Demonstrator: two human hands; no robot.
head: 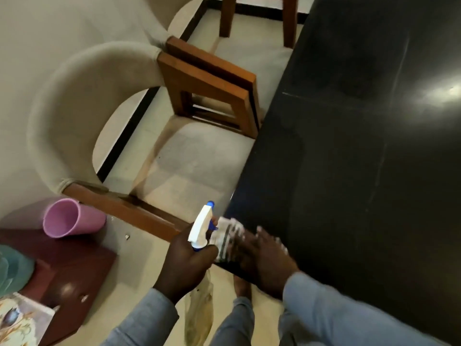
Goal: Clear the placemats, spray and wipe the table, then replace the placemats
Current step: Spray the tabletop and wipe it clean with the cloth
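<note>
The black glossy table fills the right side, its top bare. My left hand grips a spray bottle with a white trigger head and blue nozzle, held just off the table's near left corner; the bottle's clear body hangs below my fist. My right hand presses flat on a white cloth with dark stripes at that corner of the table, blurred by motion. A patterned placemat lies at the bottom left on a low cabinet.
A beige upholstered chair with wooden frame stands tucked against the table's left edge; another chair is farther back. A dark red low cabinet at left carries a pink cup lying on its side and a teal item.
</note>
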